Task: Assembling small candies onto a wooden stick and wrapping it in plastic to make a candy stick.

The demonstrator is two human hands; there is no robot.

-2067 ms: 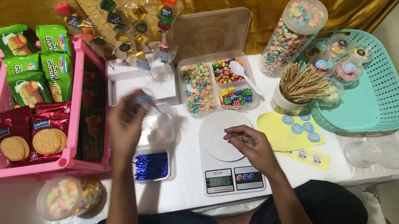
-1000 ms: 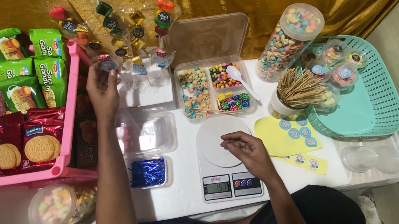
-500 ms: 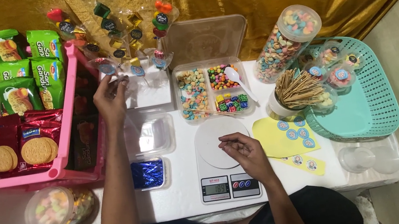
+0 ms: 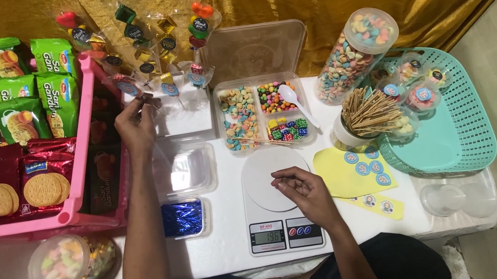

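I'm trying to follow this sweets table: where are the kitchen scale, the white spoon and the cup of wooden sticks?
kitchen scale (image 4: 271,185), head view, on its round white platform.
white spoon (image 4: 289,95), head view, on its bowl.
cup of wooden sticks (image 4: 369,111), head view, on the bundled sticks.

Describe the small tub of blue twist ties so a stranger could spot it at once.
Start at the white table and find the kitchen scale. Just to its left sits a small clear tub, the only container filled with shiny blue strips; the bigger clear tub behind it looks empty.

L hand (image 4: 135,124) raised, pinching; R hand (image 4: 299,189) resting, curled.
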